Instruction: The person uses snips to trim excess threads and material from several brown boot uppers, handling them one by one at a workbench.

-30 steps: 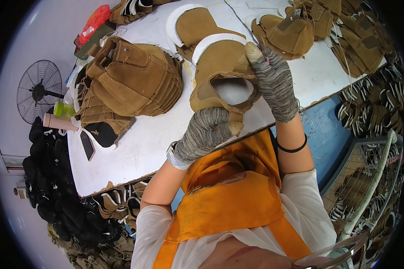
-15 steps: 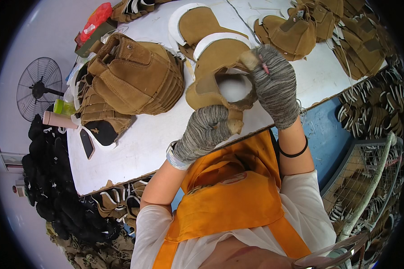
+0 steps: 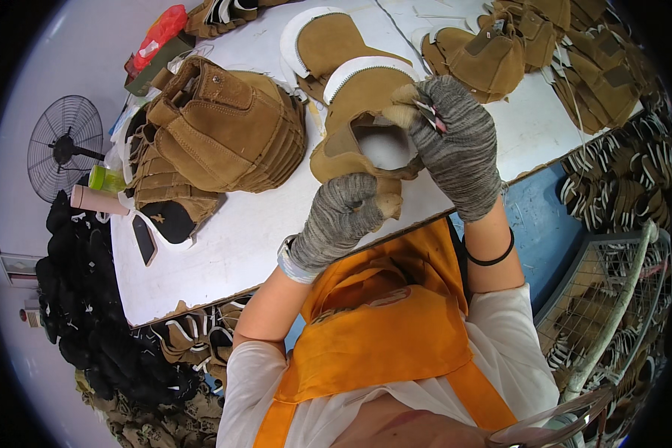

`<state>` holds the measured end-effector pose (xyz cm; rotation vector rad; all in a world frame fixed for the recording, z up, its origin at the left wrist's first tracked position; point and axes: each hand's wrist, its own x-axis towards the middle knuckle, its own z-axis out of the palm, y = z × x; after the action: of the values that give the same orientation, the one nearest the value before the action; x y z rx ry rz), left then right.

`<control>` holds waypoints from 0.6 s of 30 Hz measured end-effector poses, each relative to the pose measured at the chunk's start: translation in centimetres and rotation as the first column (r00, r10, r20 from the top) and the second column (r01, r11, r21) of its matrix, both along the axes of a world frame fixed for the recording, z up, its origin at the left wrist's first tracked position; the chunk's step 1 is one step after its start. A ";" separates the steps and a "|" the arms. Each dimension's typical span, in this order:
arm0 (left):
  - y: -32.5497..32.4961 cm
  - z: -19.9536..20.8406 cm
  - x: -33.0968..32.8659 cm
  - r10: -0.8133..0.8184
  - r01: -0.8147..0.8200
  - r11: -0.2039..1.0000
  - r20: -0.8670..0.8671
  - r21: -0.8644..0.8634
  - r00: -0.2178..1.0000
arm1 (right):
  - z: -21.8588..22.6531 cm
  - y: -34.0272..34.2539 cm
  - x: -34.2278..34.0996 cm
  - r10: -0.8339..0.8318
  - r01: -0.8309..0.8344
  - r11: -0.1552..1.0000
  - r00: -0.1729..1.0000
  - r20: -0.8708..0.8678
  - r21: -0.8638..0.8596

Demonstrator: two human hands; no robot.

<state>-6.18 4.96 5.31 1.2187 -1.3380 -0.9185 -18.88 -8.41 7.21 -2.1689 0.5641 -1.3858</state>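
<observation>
A brown suede shoe upper is held above the table, its round opening facing up toward me. My left hand, in a grey knit glove with bare fingertips, is closed on the upper's near edge. My right hand, gloved alike, is closed at the opening's right rim, thumb and finger at the edge. A thin pink-and-dark tool sticks out of the right fist; its kind is hard to make out. Just beyond lies a flat brown suede piece with a white curved band, partly under the upper.
Stacked brown suede uppers stand on the white table at left, beside a phone and pink tumbler. More uppers lie at the far right. A fan is at left, a wire cart at right.
My right hand has turned slightly at the rim, so more of the thin pink-and-dark tool shows. My left hand and the upper have hardly moved.
</observation>
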 end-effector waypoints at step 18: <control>-0.6 -1.4 1.5 -0.043 -0.048 0.987 -0.532 -0.155 0.846 | -2.3 -2.5 -1.0 -0.051 -0.018 0.789 0.994 0.095 0.614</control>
<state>-4.66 4.39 3.93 0.7546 -0.9346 -1.0307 -19.89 -10.92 4.96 -1.5518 0.8566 -1.1066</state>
